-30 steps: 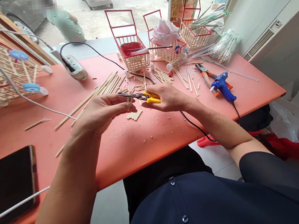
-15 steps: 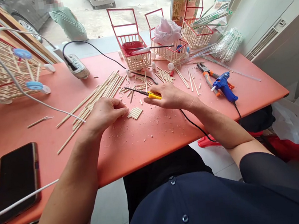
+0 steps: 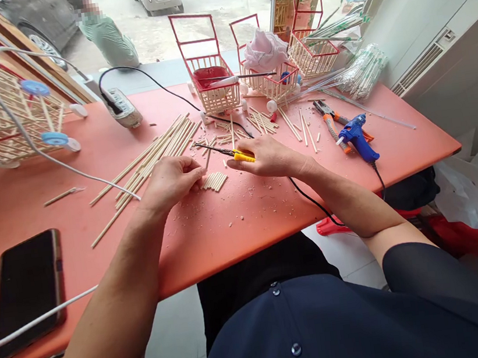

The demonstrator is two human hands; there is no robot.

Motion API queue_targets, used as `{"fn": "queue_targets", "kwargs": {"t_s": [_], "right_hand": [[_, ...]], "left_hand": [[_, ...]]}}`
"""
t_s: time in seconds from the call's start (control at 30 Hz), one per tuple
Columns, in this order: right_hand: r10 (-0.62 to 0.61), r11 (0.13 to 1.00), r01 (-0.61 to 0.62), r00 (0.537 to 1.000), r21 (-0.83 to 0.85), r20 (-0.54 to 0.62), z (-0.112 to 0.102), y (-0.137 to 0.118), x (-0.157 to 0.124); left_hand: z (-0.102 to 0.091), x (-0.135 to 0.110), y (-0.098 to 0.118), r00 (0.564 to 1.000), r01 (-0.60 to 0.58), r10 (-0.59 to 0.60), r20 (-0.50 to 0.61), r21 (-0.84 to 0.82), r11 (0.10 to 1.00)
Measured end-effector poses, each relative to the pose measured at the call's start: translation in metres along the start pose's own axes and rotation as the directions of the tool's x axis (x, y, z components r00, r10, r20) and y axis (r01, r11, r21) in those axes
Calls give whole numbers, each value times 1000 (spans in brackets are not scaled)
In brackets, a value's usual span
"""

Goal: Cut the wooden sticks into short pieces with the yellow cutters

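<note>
My left hand (image 3: 177,178) rests low over the pink table with thumb and fingertips pinched together. Its fingertips are at the left end of a neat row of short wooden sticks (image 3: 216,182); whatever they pinch is too small to make out. My right hand (image 3: 269,156) is closed around long-nose pliers (image 3: 242,155) with yellow handles. Their thin dark jaws point left, above scattered stick pieces and beyond the short row. A bundle of long wooden sticks (image 3: 164,147) lies slantwise behind my left hand.
Small stick carts (image 3: 217,97) with red handles stand along the back. To the right lie orange-handled pliers (image 3: 329,123) and a blue glue gun (image 3: 357,137). A phone (image 3: 27,292), a white cable (image 3: 75,171) and a power strip (image 3: 124,109) are on the left. Outside sits a person (image 3: 108,40).
My right hand and the pliers have shifted slightly left and toward me. My left hand stays by the short row, its fingers barely moved.
</note>
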State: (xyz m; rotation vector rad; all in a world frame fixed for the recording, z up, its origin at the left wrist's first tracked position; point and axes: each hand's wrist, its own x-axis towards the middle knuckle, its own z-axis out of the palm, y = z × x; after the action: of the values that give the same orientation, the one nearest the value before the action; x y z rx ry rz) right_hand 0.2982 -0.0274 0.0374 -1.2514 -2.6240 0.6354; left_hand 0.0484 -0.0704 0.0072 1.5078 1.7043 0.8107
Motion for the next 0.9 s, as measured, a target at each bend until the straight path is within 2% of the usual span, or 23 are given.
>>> {"fn": "queue_targets", "kwargs": {"t_s": [0.1,0.23,0.3,0.5,0.63,0.9], "right_hand": [[11,1000,-11,1000,6,4,1,0,0],[19,1000,-18,1000,17,-21,4,1,2],[6,1000,-5,999,24,-35,6,1,2],[-21,998,24,998,59,-57,12,0,2],[-42,996,50,994,71,-102,17,1,1],[-47,997,56,986,56,-157,20,-1,-2]], "left_hand": [[-1,-2,6,995,-51,36,-88,-176,983],[1,-7,15,996,-74,48,-71,-413,908],[5,-10,18,994,-98,70,-81,-417,904],[15,-14,21,963,-213,121,-241,-404,890],[17,-16,26,960,-199,95,-264,-403,893],[17,-23,34,960,-219,91,-263,-508,833]]}}
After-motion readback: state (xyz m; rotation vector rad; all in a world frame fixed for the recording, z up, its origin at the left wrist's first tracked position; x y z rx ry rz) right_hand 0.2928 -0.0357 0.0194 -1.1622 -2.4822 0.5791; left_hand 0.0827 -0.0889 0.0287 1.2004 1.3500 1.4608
